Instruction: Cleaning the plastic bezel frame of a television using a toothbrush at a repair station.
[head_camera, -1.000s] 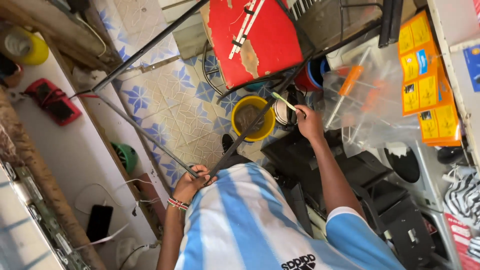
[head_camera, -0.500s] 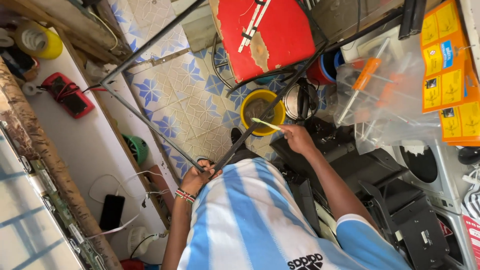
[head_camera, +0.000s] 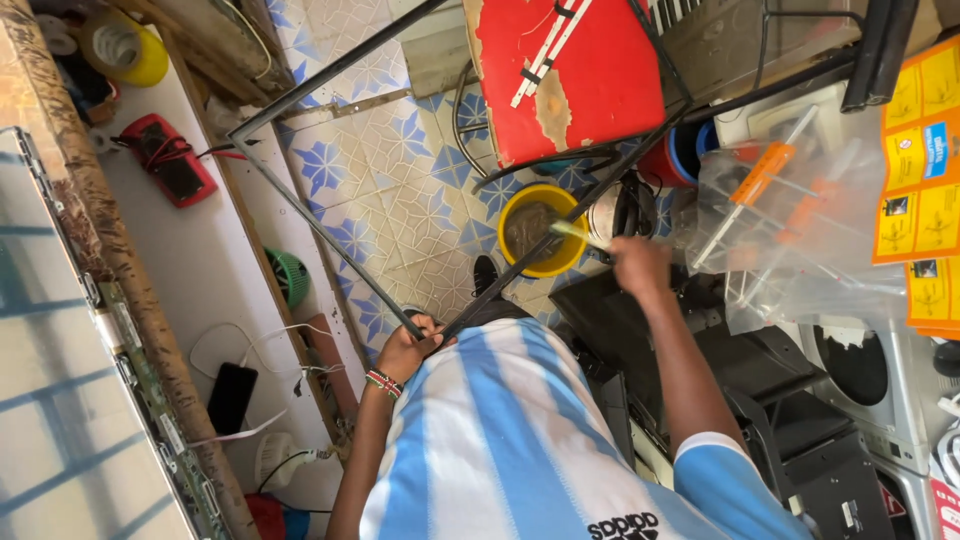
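My left hand, with a beaded bracelet on the wrist, grips the near corner of a thin black rectangular frame. The frame's bars run up to the left and up to the right across the tiled floor. My right hand is blurred and holds a small brush with a pale handle. The brush lies against the right bar of the frame, just above a yellow bowl of dark liquid on the floor. My blue and white striped shirt fills the bottom of the view.
A red chair seat stands beyond the bowl. On the white bench at left lie a red device, a yellow tape roll and a black phone. A clear bag of orange-handled tools and black casings crowd the right.
My right hand has shifted with the brush along the frame's right bar near the yellow bowl and is now blurred. My left hand keeps its hold on the frame corner.
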